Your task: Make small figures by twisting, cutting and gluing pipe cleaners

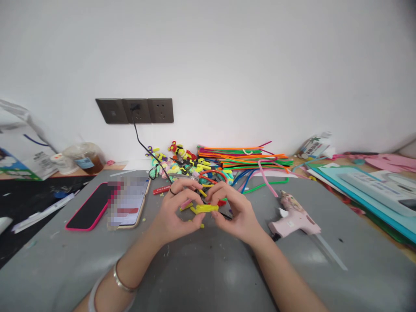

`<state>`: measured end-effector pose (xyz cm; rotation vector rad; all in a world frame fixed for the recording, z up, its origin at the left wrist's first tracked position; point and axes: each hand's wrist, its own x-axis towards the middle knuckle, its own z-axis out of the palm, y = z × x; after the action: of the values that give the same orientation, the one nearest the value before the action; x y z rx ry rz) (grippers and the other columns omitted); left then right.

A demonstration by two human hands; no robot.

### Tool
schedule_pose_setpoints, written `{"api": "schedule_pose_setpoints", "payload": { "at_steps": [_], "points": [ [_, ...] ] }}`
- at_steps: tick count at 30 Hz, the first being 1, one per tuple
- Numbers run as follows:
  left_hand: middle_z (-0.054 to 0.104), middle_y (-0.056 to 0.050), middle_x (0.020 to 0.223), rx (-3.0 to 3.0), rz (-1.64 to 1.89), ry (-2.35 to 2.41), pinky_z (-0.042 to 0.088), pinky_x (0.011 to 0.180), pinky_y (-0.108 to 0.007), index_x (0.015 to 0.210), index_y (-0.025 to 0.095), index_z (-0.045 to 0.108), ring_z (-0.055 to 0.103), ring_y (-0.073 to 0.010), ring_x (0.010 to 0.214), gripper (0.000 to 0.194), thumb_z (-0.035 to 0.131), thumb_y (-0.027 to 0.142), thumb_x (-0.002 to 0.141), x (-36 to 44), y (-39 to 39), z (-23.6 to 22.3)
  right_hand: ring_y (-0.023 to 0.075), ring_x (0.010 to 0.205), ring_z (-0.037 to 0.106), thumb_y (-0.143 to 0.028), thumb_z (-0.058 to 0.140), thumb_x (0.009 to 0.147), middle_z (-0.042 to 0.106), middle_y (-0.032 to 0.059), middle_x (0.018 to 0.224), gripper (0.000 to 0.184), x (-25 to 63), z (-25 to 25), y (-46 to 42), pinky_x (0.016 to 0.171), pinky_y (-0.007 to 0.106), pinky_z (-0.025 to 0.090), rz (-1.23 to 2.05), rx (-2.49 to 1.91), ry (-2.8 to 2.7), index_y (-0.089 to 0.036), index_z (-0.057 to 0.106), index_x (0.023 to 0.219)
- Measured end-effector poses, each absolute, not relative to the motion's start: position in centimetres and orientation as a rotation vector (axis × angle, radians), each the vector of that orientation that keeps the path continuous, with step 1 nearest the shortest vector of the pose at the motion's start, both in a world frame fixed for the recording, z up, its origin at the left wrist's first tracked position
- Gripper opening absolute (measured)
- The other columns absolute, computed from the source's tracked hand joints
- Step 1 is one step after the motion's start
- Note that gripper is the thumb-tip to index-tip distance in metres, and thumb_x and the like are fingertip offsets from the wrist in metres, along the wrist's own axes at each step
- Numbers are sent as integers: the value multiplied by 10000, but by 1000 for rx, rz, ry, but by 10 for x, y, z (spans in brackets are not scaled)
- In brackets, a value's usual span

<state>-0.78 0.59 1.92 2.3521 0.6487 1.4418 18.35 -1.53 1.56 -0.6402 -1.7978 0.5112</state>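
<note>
Between the fingertips of both hands is a short yellow bundle of pipe cleaner [207, 209]. My left hand [177, 212] pinches its left end between thumb and fingers. From the other side, my right hand [237, 212] pinches the right end. Other short yellow pieces lie just under and behind the fingers, partly hidden. A red marker-like stick [161, 190] lies by my left fingers. Behind the hands sits a heap of small colourful pipe cleaner figures [182, 158].
Bundled long pipe cleaners [240, 156] lie along the wall. A pink glue gun [295, 216] rests to the right, near blue folders [367, 190]. At left are a pink-edged phone [91, 206], a second phone [133, 201] and a drink cup [86, 158]. A black cord [143, 145] runs from the socket.
</note>
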Motion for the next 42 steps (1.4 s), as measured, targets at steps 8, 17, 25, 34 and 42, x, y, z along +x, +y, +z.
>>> {"api": "schedule_pose_setpoints", "payload": {
  "at_steps": [8,17,25,34,42],
  "points": [
    [594,-73,1096,2301,1440,648,513,928,-341,874,212,596,614,-199,1037,178,650,86,761,-9,6,17,212,846,636,-57,619,794,649,47,874,191,184,14,-14,823,392,481,488,-636,-1787,-230,569,857],
    [622,-78,1104,2273,1372,605,521,926,-360,865,214,586,627,-217,1062,176,648,82,766,-9,7,17,208,838,634,-62,615,784,655,39,865,192,183,15,-16,818,386,481,486,-659,-1810,-234,553,840],
    [639,-83,1086,2287,1409,651,527,913,-373,840,215,599,638,-220,1018,149,635,89,768,-9,7,17,210,849,632,-67,614,784,653,44,885,191,183,14,-17,798,372,482,509,-699,-1816,-235,548,845],
    [643,-91,1084,2302,1439,675,531,912,-383,832,215,593,640,-221,1017,145,619,94,757,-8,7,17,205,862,636,-53,618,785,654,40,898,204,182,12,-16,799,365,484,526,-688,-1807,-233,555,856],
    [654,-98,1082,2262,1454,733,523,928,-402,820,217,602,640,-238,1037,131,616,106,752,-9,7,16,214,875,648,-86,642,832,673,49,904,199,182,11,-15,797,373,508,455,-707,-1801,-243,586,940]
  ]
}}
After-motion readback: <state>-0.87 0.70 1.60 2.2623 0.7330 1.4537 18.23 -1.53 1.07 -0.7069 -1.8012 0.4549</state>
